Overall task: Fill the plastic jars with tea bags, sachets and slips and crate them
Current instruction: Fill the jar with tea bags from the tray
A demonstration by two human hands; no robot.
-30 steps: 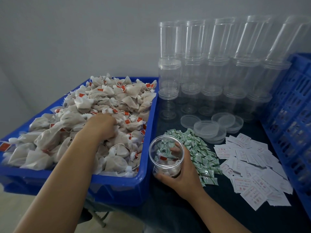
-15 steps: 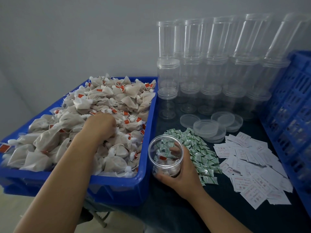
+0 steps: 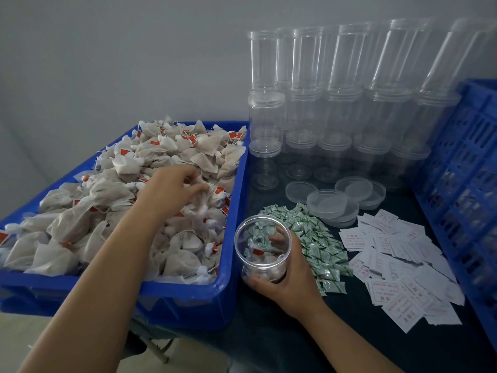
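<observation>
Progress: early stage. 1 open jar (image 3: 262, 249) stands on the dark worktop (image 3: 269, 340) at about 6 o'clock of the scene, just beside the right wall of the blue tray (image 3: 188, 294). It holds a few tea bags at the bottom, roughly a quarter full by my estimate; whether any sachet or slip is inside cannot be told, since the green showing through its wall may be the pile behind. The stacked empty jars (image 3: 336, 109) at 1 o'clock and the loose lids (image 3: 326, 203) beside them remain unused. The blue crate (image 3: 462, 184) at 3 o'clock appears to hold some jars behind its lattice, but this is blurred. Green sachets (image 3: 317, 246) and white slips (image 3: 403, 267) lie in 2 piles to the right of the jar.

Remaining, by judgement: finish filling this jar, add sachet and slip, lid it, crate it, then repeat for the stack.

Hand pose: the left hand (image 3: 172, 189) reaches across the tea bags (image 3: 113, 216) in the tray, palm down, its grip curled and pinching a bag at the fingertips. The right hand (image 3: 285, 275) wraps the jar from the right, thumb at the near side, grip clamped around its wall, holding it upright.
</observation>
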